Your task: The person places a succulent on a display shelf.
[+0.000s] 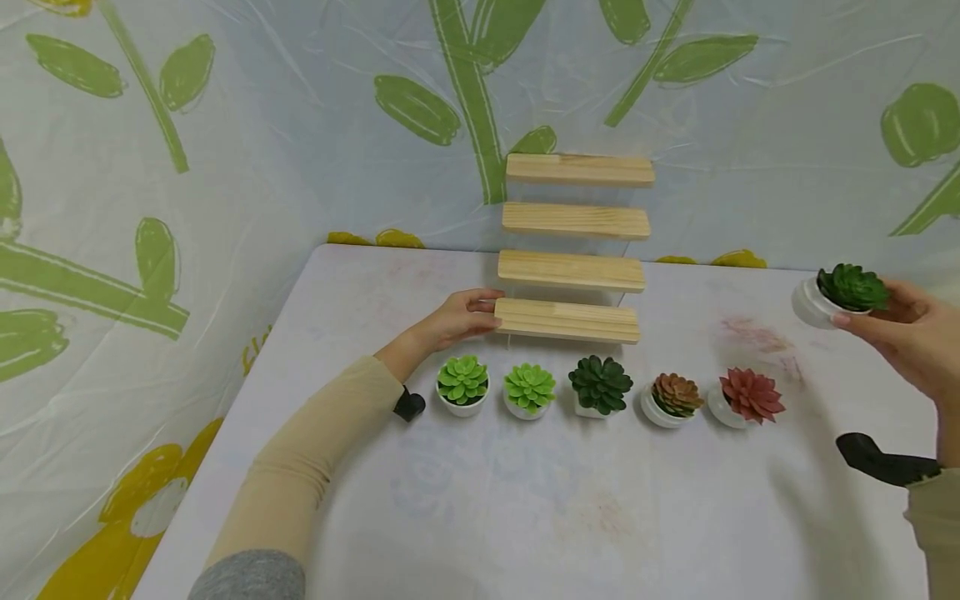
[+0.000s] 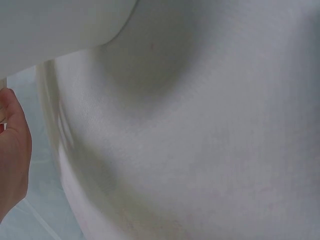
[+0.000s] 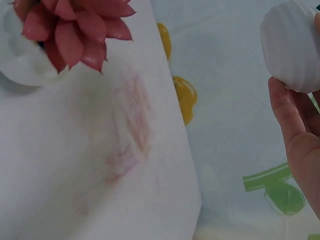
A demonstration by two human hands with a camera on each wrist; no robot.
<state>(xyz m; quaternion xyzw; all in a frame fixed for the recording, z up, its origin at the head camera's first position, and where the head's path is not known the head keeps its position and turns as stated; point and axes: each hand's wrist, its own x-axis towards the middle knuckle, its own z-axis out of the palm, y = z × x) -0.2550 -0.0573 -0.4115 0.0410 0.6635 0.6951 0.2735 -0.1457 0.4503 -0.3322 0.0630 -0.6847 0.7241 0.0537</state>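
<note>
At the left end of the lowest step of a tiered wooden shelf (image 1: 566,322), my left hand (image 1: 452,320) pinches the board between thumb and fingers. In the left wrist view only part of that hand (image 2: 14,155) shows, at the left edge. Off to the right, my right hand (image 1: 913,337) holds a green succulent (image 1: 852,287) in a white round pot (image 1: 813,302), raised above the table and tilted. The right wrist view shows the ribbed white pot (image 3: 290,47) in the fingers; its plant is mostly out of frame.
Along the table (image 1: 525,508), in front of the shelf, stand two light green succulents (image 1: 462,380), a dark green one (image 1: 601,384), a brown one (image 1: 677,394) and a red one (image 1: 751,395), all in white pots. A leaf-printed cloth (image 1: 300,125) hangs behind.
</note>
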